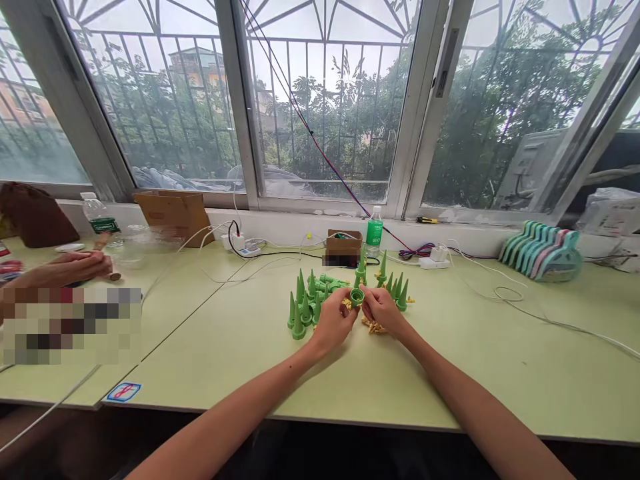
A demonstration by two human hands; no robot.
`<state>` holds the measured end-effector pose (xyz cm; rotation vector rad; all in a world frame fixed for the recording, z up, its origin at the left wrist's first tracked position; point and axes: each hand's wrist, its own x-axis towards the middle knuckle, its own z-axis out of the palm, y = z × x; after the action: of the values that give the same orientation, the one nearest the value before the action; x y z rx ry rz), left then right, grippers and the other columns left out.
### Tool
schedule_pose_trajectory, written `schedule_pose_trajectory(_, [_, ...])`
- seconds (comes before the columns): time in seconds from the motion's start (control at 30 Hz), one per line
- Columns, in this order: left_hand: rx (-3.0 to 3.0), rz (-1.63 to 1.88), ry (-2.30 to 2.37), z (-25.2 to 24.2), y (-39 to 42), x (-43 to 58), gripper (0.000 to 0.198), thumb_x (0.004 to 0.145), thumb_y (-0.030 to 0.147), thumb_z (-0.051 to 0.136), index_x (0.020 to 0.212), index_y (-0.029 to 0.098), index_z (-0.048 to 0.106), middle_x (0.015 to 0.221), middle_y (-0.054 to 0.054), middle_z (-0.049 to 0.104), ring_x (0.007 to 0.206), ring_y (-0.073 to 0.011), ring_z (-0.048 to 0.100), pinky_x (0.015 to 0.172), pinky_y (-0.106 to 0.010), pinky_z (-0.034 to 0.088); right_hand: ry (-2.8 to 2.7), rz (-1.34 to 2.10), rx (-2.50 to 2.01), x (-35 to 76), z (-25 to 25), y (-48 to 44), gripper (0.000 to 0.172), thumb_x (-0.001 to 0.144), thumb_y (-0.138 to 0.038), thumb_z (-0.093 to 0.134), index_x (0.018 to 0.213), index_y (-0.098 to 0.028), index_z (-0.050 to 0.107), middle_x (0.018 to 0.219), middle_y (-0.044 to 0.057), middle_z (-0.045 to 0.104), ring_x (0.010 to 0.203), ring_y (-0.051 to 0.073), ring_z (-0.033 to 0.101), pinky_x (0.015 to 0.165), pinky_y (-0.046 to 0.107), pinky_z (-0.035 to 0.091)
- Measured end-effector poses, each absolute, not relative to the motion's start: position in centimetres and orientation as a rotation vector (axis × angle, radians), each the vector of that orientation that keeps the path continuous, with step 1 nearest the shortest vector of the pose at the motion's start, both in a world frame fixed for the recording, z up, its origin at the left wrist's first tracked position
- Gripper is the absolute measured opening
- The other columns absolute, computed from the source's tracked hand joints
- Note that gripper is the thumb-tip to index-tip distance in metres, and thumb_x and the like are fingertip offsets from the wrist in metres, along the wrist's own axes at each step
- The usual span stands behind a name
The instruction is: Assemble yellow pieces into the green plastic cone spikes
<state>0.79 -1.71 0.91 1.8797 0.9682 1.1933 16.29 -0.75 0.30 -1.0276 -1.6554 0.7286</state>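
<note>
Near the middle of the table, my left hand (pixel 333 319) is closed around a green plastic spike (pixel 357 296), its round hollow end tipped towards me. My right hand (pixel 384 311) has its fingers pinched together at the rim of that piece; whatever they hold is hidden. Around both hands stand several green cone-shaped spikes (pixel 299 325), points up, with more lying on their sides behind my left hand. Small yellow pieces (pixel 374 327) are heaped just below my right hand, and a few others show among the spikes.
A green-labelled bottle (pixel 374 232) and a small cardboard box (pixel 344 245) stand by the window. White cables and a power strip (pixel 434 261) lie behind. Pastel plastic pieces (pixel 543 252) stand in a row at right. Another person's hands (pixel 75 270) work at the left.
</note>
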Motion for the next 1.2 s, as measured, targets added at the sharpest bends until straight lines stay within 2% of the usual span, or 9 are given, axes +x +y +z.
schedule_pose_trajectory(0.23, [1.854, 1.308, 0.938, 1.26, -1.97, 0.91, 0.022, 0.082, 0.032, 0.057, 0.101, 0.02, 0.053, 0.1, -0.004, 0.058, 0.05, -0.0046, 0.046, 0.047, -0.02, 0.038, -1.51, 0.831, -0.966, 16.35, -0.43, -0.16, 0.058, 0.09, -0.067, 0.041, 0.053, -0.021, 0.039, 0.041, -0.005, 0.039, 0.034, 0.009, 0.037, 0.036, 0.023, 0.031])
schedule_pose_trajectory(0.33, [1.8, 1.311, 0.936, 1.41, -2.07, 0.92, 0.021, 0.087, 0.04, 0.053, 0.092, 0.02, 0.05, 0.088, -0.001, 0.059, 0.046, -0.0047, 0.046, 0.044, -0.019, 0.036, -1.464, 0.854, -0.947, 16.38, -0.35, -0.1, 0.057, 0.088, -0.068, 0.042, 0.057, -0.021, 0.039, 0.044, -0.005, 0.038, 0.035, 0.008, 0.036, 0.034, 0.023, 0.03])
schedule_pose_trajectory(0.47, [1.715, 1.256, 0.893, 1.28, -1.81, 0.99, 0.039, 0.091, 0.053, 0.044, 0.075, 0.019, 0.048, 0.061, 0.003, 0.052, 0.038, -0.0068, 0.045, 0.038, -0.019, 0.032, -1.517, 0.798, -0.931, 16.42, -0.05, -0.36, 0.055, 0.091, -0.066, 0.04, 0.059, -0.021, 0.041, 0.045, -0.005, 0.04, 0.035, 0.009, 0.038, 0.036, 0.023, 0.031])
schedule_pose_trajectory(0.6, [1.558, 1.112, 0.855, 0.98, -1.32, 1.11, 0.056, 0.088, 0.065, 0.038, 0.064, 0.016, 0.051, 0.056, 0.0, 0.052, 0.035, -0.0079, 0.045, 0.033, -0.02, 0.031, -1.601, 0.747, -0.938, 16.44, 0.13, -0.63, 0.054, 0.092, -0.065, 0.038, 0.061, -0.021, 0.042, 0.047, -0.004, 0.045, 0.036, 0.009, 0.04, 0.039, 0.024, 0.032])
schedule_pose_trajectory(0.83, [1.419, 1.014, 0.773, 1.08, -1.35, 1.05, 0.055, 0.085, 0.067, 0.043, 0.073, 0.014, 0.054, 0.066, -0.002, 0.057, 0.038, -0.0079, 0.049, 0.034, -0.02, 0.037, -1.684, 0.749, -0.933, 16.46, 0.19, -0.72, 0.053, 0.093, -0.064, 0.037, 0.061, -0.021, 0.041, 0.045, -0.004, 0.046, 0.037, 0.01, 0.039, 0.042, 0.024, 0.031])
schedule_pose_trajectory(1.03, [1.449, 0.983, 0.735, 1.39, -1.59, 0.92, 0.049, 0.086, 0.065, 0.045, 0.081, 0.016, 0.049, 0.073, -0.002, 0.058, 0.039, -0.0073, 0.051, 0.035, -0.02, 0.039, -1.687, 0.776, -0.943, 16.66, 0.17, -0.7, 0.051, 0.093, -0.063, 0.039, 0.063, -0.021, 0.041, 0.044, -0.005, 0.046, 0.037, 0.01, 0.04, 0.041, 0.023, 0.031])
schedule_pose_trajectory(1.2, [1.476, 0.974, 0.717, 1.37, -1.51, 0.91, 0.045, 0.085, 0.063, 0.048, 0.08, 0.018, 0.044, 0.075, 0.0, 0.059, 0.041, -0.0074, 0.052, 0.035, -0.019, 0.038, -1.679, 0.797, -0.938, 16.64, 0.34, -0.85, 0.051, 0.092, -0.064, 0.038, 0.065, -0.022, 0.04, 0.047, -0.004, 0.048, 0.038, 0.01, 0.042, 0.041, 0.023, 0.032])
